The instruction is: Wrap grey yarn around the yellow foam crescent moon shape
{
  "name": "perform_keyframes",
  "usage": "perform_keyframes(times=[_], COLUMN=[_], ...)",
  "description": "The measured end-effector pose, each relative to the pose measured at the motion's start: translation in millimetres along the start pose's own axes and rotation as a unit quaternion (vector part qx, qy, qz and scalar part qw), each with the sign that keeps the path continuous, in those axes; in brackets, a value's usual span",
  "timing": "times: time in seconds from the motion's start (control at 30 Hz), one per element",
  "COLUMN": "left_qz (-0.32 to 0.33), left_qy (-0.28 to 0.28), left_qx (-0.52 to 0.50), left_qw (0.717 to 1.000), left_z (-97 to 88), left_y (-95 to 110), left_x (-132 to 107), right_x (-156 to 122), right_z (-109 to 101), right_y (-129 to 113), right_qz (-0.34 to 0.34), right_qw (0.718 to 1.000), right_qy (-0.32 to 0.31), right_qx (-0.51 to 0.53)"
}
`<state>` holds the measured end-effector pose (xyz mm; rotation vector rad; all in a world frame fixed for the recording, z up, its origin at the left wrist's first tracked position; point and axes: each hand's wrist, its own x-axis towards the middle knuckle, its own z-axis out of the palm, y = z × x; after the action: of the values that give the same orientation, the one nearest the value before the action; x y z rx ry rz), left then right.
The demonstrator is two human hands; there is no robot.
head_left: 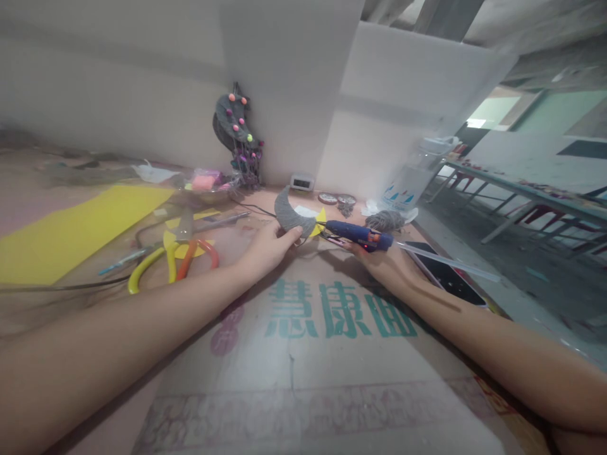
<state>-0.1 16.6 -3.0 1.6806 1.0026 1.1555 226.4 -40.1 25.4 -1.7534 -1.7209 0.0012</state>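
Pinched in my left hand (275,246) is a crescent moon wrapped in grey yarn (290,215), held above the table. A pointed piece of yellow card (318,222) shows at the crescent's right end. My right hand (382,259) is closed around a blue hot glue gun (353,234), whose nozzle points left and meets or nearly meets the yellow piece. A clear glue stick (450,261) sticks out of the gun's back end. A small red light glows on the gun. Some fingers of my right hand are hidden behind the gun.
Scissors with yellow and orange handles (183,262) lie left, near yellow card (90,230). A pompom-decorated grey moon (232,123) leans on the wall behind a small digital clock (302,182). Right are a yarn ball (385,220), plastic bottle (408,177) and phone (448,278).
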Motion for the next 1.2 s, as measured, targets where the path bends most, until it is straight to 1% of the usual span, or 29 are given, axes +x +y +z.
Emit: perform_keyframes(times=[0.1,0.27,0.43,0.6,0.73,0.9,1.1,1.2], left_qz=[0.003,0.005,0.004,0.002,0.009,0.012,0.012,0.015], left_qy=[0.003,0.007,0.005,0.002,0.003,0.002,0.001,0.0], left_qx=[-0.002,0.0,-0.013,-0.014,-0.005,0.001,0.018,0.026], left_qw=[1.0,1.0,1.0,1.0,1.0,1.0,1.0,1.0], left_z=[-0.2,-0.8,-0.4,-0.8,-1.3,-0.7,0.4,0.7], left_y=[1,2,1,0,0,1,0,0], left_x=[0,-1,0,0,0,0,0,0], right_x=[-2,-5,-5,-6,-7,-4,-3,-4], right_z=[-3,-8,-9,-9,-10,-8,-7,-8], right_y=[-3,-10,-10,-12,-16,-13,-9,-12], right_qz=[0.023,0.017,0.021,0.02,0.044,0.071,0.021,0.027], right_qw=[0.999,0.999,0.998,0.999,0.998,0.997,1.0,1.0], right_qy=[-0.032,-0.042,-0.054,-0.044,-0.051,-0.033,-0.006,-0.007], right_qx=[-0.006,-0.008,-0.005,-0.001,-0.003,-0.001,-0.015,-0.013])
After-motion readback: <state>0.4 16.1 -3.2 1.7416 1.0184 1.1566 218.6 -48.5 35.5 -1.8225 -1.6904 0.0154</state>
